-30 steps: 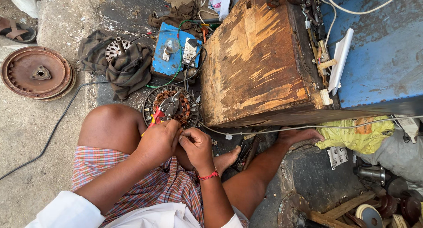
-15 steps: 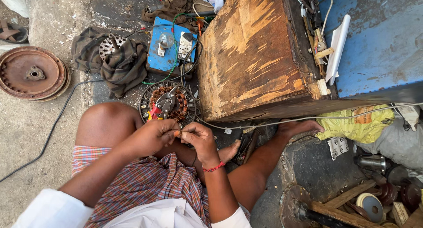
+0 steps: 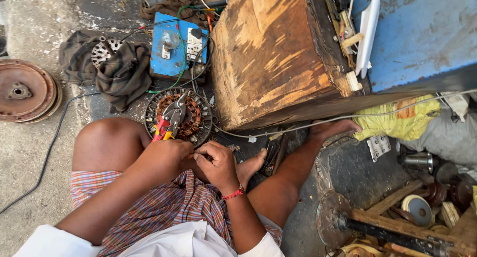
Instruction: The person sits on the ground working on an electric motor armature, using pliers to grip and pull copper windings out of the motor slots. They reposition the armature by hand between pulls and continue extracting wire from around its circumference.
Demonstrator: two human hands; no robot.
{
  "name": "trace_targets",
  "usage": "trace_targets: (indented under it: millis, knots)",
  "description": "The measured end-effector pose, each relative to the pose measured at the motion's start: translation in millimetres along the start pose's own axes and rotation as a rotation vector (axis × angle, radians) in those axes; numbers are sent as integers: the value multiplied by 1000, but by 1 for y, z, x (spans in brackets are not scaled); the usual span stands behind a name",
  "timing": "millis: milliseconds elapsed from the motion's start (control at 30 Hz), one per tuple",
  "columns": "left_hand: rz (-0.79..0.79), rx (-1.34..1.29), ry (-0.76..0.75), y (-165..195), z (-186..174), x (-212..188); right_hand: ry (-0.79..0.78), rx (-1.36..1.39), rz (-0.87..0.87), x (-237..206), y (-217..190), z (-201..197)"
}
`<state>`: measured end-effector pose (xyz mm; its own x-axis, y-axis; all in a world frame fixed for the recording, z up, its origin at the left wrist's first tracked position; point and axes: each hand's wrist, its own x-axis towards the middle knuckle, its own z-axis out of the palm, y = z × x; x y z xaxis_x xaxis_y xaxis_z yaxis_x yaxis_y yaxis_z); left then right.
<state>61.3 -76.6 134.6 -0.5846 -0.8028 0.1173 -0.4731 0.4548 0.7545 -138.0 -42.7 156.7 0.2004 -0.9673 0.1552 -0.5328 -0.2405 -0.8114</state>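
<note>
The left hand (image 3: 166, 155) grips red-handled pliers (image 3: 171, 119) over the stator (image 3: 178, 118); the right hand (image 3: 216, 162) pinches something unseen. A slip could nick the copper windings.

Hidden under the hands

The pliers (image 3: 170, 122) handles vanish inside the left hand (image 3: 166, 155); the right hand (image 3: 217, 163) covers whatever its fingertips pinch; the rusty disc (image 3: 24, 90) is cut off at the frame's edge.

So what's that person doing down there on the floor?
A person sits on the ground with a round motor coil between their legs. The left hand holds red-handled pliers over the copper windings, and the right hand pinches something small beside it, too tiny to make out. A blue box with wires sits just beyond.
</note>
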Motion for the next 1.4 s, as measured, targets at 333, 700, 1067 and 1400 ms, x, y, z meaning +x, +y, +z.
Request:
trace_targets:
  millis: [333,700,1067,1400]
  knots:
    - [-562,-831,108,-2,41,-19,-20,486,124,-19,40,22]
    - [-123,292,292,24,38,-25,64,531,289,-34,31,45]
    - [173,312,127,20,8,-27,10,984,638,-38,59,41]
    - [37,-149,304,6,-30,-43,-336,536,147,-11,-2,2]
